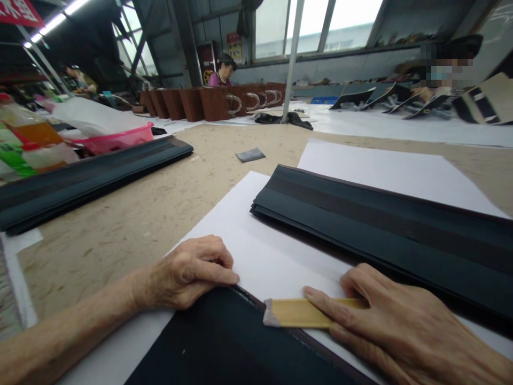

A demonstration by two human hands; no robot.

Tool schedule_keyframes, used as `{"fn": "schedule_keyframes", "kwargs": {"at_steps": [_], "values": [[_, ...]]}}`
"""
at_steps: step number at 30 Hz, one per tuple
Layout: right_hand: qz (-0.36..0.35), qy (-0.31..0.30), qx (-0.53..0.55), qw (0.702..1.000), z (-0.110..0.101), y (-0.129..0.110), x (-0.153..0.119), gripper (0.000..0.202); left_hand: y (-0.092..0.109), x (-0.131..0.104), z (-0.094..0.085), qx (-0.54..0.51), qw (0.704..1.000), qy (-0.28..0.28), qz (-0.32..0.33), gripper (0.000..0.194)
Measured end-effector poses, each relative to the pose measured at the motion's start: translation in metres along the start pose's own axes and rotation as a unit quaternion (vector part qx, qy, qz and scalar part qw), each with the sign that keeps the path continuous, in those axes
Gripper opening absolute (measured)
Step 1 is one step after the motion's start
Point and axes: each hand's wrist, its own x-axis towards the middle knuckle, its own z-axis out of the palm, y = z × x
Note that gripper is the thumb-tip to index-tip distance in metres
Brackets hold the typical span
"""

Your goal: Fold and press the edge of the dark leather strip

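Low in the frame, the left hand [192, 272] presses curled fingers on a dark sheet [240, 342] while the right hand [396, 326] grips a bamboo spreader [300, 313], its grey tip at the sheet's edge over white paper [256, 235]. Seemingly edge-gluing; steady pressure needed. Upper-left red sign [18, 10]: unreadable.

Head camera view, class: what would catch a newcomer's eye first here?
Nearest the camera, the right hand presses a bamboo stick along the edge of a dark sheet, which the left hand holds flat. Beside them, a stack of dark strips lies on white paper. Far back stands a row of brown bags.
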Motion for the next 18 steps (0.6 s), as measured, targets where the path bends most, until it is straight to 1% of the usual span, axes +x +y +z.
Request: {"fn": "schedule_keyframes", "kwargs": {"at_steps": [8,14,16,18], "values": [[-0.011,0.018,0.001,1.0,0.004,-0.003,0.019,0.04,0.001,0.0,0.002,0.041,0.999,0.008,0.022,0.029],[-0.019,0.018,-0.001,1.0,0.006,-0.004,0.032,0.039,-0.002,-0.001,0.002,0.038,0.999,0.009,0.027,0.028],[-0.026,0.023,-0.008,0.999,0.007,-0.004,0.033,0.037,-0.003,-0.003,0.0,0.007,0.999,0.033,0.011,0.025],[-0.031,0.036,-0.017,0.999,0.008,-0.004,0.033,0.036,0.0,-0.006,-0.002,-0.033,0.996,0.08,-0.023,0.022]]}}
